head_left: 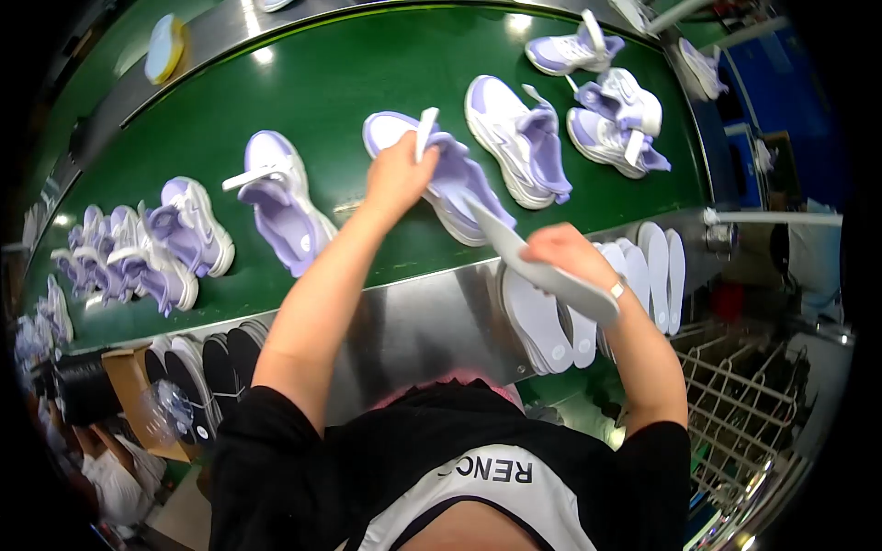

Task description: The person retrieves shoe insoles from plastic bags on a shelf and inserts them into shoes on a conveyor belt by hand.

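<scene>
Green belt (322, 92), steel edge (404, 323), wire rack (740, 389) at right.

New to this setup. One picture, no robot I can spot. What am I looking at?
Right, there's no machine: these are a person's two bare hands. The single picture comes from a camera worn on that person's head, looking forward and down, so their own shirt fills the bottom.

The left hand holds a lilac-and-white shoe by its strap. The right hand holds a pale insole, one end at the shoe's opening; how far in is hard to tell.

More shoes lie along the green surface, on both sides. White insoles stand along the near edge at right.
</scene>
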